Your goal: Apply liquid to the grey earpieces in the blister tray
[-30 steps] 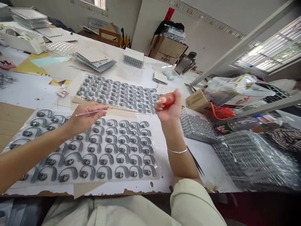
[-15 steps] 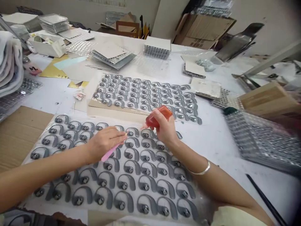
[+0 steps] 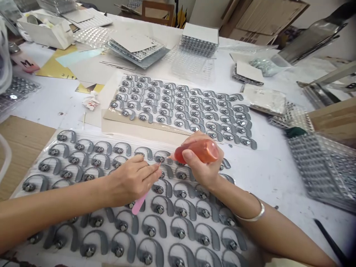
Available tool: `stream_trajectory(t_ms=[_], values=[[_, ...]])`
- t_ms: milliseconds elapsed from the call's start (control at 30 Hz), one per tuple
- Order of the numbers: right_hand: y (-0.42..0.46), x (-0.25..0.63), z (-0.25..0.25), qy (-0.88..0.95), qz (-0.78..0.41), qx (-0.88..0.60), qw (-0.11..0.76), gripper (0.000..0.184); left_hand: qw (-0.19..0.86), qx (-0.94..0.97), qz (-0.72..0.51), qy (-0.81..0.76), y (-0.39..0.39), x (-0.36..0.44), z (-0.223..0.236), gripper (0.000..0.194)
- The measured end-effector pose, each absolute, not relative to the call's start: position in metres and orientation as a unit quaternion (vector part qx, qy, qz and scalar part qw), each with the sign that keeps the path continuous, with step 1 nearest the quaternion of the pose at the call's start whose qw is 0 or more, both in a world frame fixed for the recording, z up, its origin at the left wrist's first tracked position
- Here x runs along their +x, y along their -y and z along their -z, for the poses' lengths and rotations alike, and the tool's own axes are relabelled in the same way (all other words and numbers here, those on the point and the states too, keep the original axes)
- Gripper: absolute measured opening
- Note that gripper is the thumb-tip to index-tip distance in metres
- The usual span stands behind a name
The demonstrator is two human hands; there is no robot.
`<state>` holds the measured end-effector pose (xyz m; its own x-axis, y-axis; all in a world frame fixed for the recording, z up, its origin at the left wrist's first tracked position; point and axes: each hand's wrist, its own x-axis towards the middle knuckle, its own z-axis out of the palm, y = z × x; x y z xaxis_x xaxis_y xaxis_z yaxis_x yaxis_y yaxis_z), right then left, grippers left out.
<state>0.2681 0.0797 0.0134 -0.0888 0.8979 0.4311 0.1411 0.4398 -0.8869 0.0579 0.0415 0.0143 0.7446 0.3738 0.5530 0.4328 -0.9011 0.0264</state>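
Observation:
My left hand [image 3: 136,178] is closed around a slim pink tool [image 3: 139,204] with a flat rounded end; its fine tip comes out near the fingertips, the middle hidden. In my right hand [image 3: 207,168] is a red-orange squeeze bottle [image 3: 198,151], tilted with its narrow nozzle pointing left. Both tips meet close to a grey hook-shaped earphone piece [image 3: 161,157] with a faceted, shiny round part. Whether the nozzle touches it I cannot tell. Several such pieces lie in rows on a white sheet [image 3: 91,200] under my hands.
Behind stands a second sheet of similar grey pieces [image 3: 180,105] on cardboard [image 3: 139,124]. Clear blister trays [image 3: 194,66], a stack of trays with a white card [image 3: 200,35] and a white box [image 3: 46,31] are farther back. A dark stick [image 3: 330,237] lies at right.
The bottle has swung down and left, so its nozzle is now at the left hand's fingertips. The left hand has shifted slightly right and down with the pink tool. The view has moved closer.

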Motion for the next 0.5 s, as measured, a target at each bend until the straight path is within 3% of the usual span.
stream_trajectory(t_ms=[267,500], values=[[-0.0836,0.2655,-0.0076,0.66,-0.317,-0.383,0.563,0.017,0.078,-0.922,0.299,0.234,-0.0403,0.0617,-0.0117,0.011],[-0.0834,0.2668,-0.0054,0.689,-0.321,-0.387,0.522,0.018,0.095,-0.925,0.285,0.232,-0.0384,0.0627,-0.0096,0.011]])
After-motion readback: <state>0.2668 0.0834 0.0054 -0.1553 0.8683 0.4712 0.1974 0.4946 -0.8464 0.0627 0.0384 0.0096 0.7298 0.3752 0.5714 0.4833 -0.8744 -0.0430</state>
